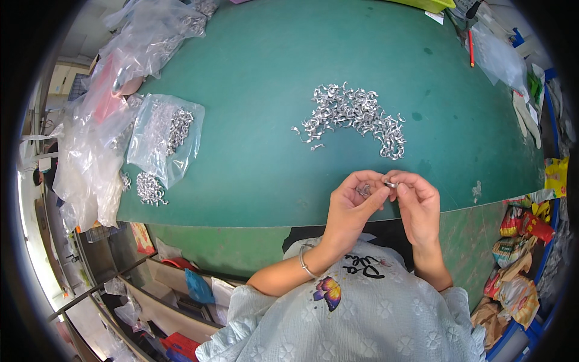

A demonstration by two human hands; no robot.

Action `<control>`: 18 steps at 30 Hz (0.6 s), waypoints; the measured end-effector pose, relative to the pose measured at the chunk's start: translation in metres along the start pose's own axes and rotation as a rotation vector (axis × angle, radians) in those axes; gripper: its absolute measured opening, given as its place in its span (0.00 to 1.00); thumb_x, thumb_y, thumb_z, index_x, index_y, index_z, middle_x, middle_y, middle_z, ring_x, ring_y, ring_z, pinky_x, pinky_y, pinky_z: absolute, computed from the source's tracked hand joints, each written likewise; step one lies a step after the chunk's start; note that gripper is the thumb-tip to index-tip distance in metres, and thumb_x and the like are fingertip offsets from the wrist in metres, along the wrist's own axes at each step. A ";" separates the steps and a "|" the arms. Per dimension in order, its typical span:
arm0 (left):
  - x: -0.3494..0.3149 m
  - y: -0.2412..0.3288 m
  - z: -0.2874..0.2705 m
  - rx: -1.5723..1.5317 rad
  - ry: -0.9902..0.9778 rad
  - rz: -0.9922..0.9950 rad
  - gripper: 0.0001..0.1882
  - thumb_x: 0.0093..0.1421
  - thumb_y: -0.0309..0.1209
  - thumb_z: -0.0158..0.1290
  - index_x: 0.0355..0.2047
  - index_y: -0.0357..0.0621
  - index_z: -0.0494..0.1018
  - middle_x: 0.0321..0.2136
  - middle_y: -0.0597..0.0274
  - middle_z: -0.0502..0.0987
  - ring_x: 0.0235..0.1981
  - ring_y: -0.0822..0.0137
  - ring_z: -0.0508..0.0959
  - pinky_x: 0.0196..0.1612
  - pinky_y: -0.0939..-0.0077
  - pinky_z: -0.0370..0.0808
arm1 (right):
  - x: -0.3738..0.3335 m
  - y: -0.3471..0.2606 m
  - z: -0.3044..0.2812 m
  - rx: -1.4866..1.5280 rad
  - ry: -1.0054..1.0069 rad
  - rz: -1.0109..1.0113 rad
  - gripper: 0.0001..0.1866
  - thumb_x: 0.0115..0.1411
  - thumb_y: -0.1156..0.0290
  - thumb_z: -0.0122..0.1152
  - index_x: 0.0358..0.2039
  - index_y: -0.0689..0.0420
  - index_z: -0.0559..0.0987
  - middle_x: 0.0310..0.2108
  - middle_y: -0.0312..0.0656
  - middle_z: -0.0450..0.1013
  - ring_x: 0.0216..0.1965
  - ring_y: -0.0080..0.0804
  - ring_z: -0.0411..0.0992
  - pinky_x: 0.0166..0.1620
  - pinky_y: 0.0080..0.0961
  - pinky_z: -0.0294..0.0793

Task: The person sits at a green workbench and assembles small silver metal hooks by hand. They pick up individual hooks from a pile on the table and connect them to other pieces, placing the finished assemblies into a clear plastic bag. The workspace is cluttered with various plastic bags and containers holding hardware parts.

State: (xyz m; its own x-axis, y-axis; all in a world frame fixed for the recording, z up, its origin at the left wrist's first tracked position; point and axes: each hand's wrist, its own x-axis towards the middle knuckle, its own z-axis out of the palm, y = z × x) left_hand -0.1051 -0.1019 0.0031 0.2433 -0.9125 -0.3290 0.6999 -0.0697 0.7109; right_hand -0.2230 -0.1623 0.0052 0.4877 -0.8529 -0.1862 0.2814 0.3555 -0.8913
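**Two hands on small metal pieces at the near edge of a green table**

Where the green table [259, 78] fills most of our view, we see its near edge curving across just under our hands, with a broad bare stretch of green between that edge and everything else on it. Along the left edge lie crumpled clear plastic bags [102, 120], the largest clutter in sight, and one flatter clear bag of metal parts [166, 136] rests beside them, with a small loose cluster of metal pieces [149, 188] just below it near the table's front. At the far right edge we make out more clear plastic, a red pencil [471, 48] and pale gloves [526, 117], all well apart from us.

Toward the middle of the table, a spread pile of small bent metal hooks [356, 114] sits beyond our hands, with open green on every side of it.

Our left hand [350, 208], a thin bracelet [303, 260] on its wrist, curls around a small metal ring-like piece [364, 190] cupped in the fingers. Our right hand [416, 202] meets it fingertip to fingertip, thumb and forefinger pinching a tiny silver piece [391, 184]. Both hands hover just over the table's near edge, touching each other, near the pile but apart from it. How the two pieces join, we cannot tell.
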 end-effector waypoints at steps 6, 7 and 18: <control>-0.006 0.006 0.008 0.054 0.064 0.130 0.09 0.52 0.19 0.53 0.35 0.34 0.70 0.28 0.64 0.72 0.26 0.79 0.67 0.28 0.88 0.65 | -0.009 0.002 0.010 -0.161 0.003 -0.185 0.07 0.57 0.81 0.48 0.35 0.67 0.74 0.34 0.43 0.71 0.37 0.24 0.69 0.41 0.19 0.67; -0.007 0.006 0.008 0.100 0.064 0.161 0.08 0.51 0.19 0.53 0.33 0.34 0.71 0.28 0.64 0.72 0.25 0.79 0.66 0.28 0.88 0.64 | -0.009 0.002 0.011 -0.165 0.004 -0.194 0.07 0.57 0.81 0.48 0.35 0.68 0.74 0.34 0.43 0.71 0.37 0.24 0.68 0.41 0.19 0.67; -0.010 0.007 0.006 0.186 -0.010 0.279 0.06 0.50 0.16 0.54 0.30 0.34 0.72 0.26 0.68 0.68 0.23 0.82 0.63 0.26 0.89 0.62 | -0.012 0.001 0.016 -0.030 -0.003 -0.067 0.07 0.58 0.77 0.48 0.33 0.65 0.74 0.33 0.41 0.70 0.35 0.22 0.66 0.41 0.18 0.64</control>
State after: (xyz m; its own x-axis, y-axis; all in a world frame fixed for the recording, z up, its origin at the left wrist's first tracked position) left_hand -0.1066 -0.0959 0.0148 0.4012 -0.9105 -0.1003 0.4724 0.1118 0.8743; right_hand -0.2148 -0.1458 0.0132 0.4711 -0.8733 -0.1243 0.2888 0.2859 -0.9137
